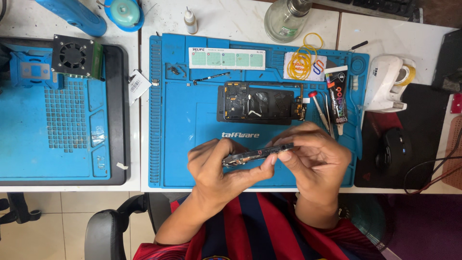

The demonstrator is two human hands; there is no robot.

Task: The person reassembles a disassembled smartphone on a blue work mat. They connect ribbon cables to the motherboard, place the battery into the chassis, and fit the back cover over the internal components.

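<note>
Both hands, left hand and right hand, pinch a thin, dark, edge-on phone between closed fingers above the counter's front edge.

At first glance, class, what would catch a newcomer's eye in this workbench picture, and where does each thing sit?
Both hands, the left hand and right hand, hold a thin phone frame edge-on at the near edge of the bright blue work mat. Behind them, mid-mat, lies an opened phone body showing dark inner parts. Yellow rubber bands sit at the mat's far right corner, and a black computer mouse rests on a dark pad to the right.
</note>
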